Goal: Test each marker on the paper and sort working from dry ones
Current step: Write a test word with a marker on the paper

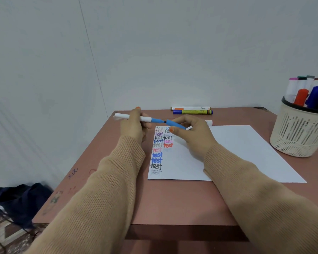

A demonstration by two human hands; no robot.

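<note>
Marker (145, 119) left hand (134, 128), cap (175, 124) right hand (193, 133)

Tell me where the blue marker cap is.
In the head view, the blue plastic cap is pinched in the right hand, at the tip of the white-barrelled marker in the left hand, above the white paper.

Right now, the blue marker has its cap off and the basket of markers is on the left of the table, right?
No. The head view shows the basket on the right of the table, not left. The blue marker is uncapped: left hand holds it, right hand holds the cap.
</note>
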